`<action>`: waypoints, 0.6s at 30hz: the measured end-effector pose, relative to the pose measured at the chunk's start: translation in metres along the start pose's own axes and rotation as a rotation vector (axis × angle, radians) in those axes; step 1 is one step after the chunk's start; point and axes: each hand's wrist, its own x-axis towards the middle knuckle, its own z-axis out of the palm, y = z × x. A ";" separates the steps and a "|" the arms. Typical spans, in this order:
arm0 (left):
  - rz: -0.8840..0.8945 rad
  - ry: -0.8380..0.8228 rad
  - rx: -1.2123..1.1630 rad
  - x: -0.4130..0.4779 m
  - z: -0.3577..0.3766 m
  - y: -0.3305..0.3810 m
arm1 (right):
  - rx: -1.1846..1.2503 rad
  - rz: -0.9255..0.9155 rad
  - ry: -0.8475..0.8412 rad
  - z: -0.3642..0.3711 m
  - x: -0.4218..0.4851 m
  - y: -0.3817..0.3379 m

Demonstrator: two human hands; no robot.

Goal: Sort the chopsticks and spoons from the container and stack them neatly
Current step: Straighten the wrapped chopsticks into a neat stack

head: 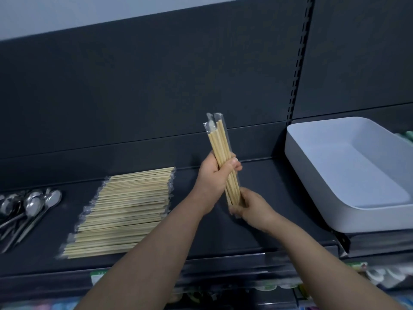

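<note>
One bundle [220, 139] of wrapped chopsticks is in the air, tilted near upright, above the shelf [223, 238] between stack and container. L hand [214, 177] grips it round the middle, fingers & thumb curled on it. R hand [254, 209] holds the bottom end, prob. squaring the tips.

Container [299, 162], white, sits at the right & looks empty as far as its inside shows, so sorting seems nearly done; this is likely the last bundle. Stack [125, 211] of chopsticks lies flat on the shelf, left of the hands, fairly neat, wrapper ends a bit ragged. Spoons [29, 206] lie further left in a loose pile, partly cut off by the frame edge, not v. tidy.

Left to do, I'd judge: lay the bundle on the stack, straighten the spoons.

Surface is a dark shop shelf w/ a dark back panel [156, 86] & a slotted upright [299, 63]; pale wall above. Packaged goods [380, 276] on a lower shelf, blurred.
</note>
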 end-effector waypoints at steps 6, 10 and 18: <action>-0.084 -0.040 0.060 0.000 0.005 -0.009 | 0.269 -0.011 0.054 0.008 -0.004 -0.004; -0.115 -0.021 0.028 0.000 0.009 -0.009 | 0.253 -0.022 0.106 0.019 -0.007 -0.004; -0.215 0.274 -0.093 -0.001 -0.037 -0.020 | -0.279 -0.035 0.015 0.028 0.004 -0.021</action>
